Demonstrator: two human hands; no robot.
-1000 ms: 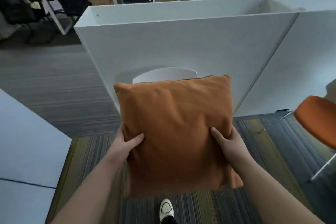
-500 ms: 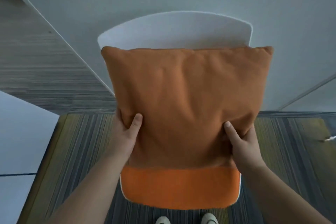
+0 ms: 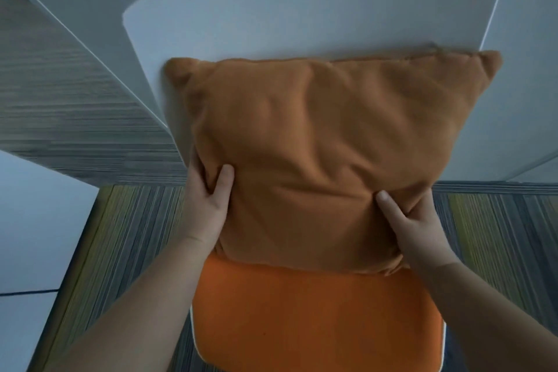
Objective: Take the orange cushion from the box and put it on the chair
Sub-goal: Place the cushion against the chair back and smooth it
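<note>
Hidden/cut off: the fingers of both hands are behind the orange cushion (image 3: 326, 154), only thumbs show on its front. Chair (image 3: 302, 18) legs out of view; near edge of its seat cut by the frame bottom. Can't tell for sure whether the cushion's bottom edge is resting on the seat or just above it, probably touching.

Versus 0.5 s ago: camera closer, chair back fills more of the view, shoes gone from the frame. Cushion now sits further back, top edge leaning on the backrest, more of the seat exposed near side.

Left to right: white panel at far left, striped carpet (image 3: 126, 238), left hand (image 3: 208, 205) clamped on the cushion's left edge, cushion in the middle, right hand (image 3: 413, 226) clamped on its lower right corner, white partition wall (image 3: 528, 69) behind.

Materials: cushion is soft woven fabric, creased, square, duller orange. Seat pad brighter orange, fuzzy, white piping. Backrest smooth white plastic, rounded corners.
</note>
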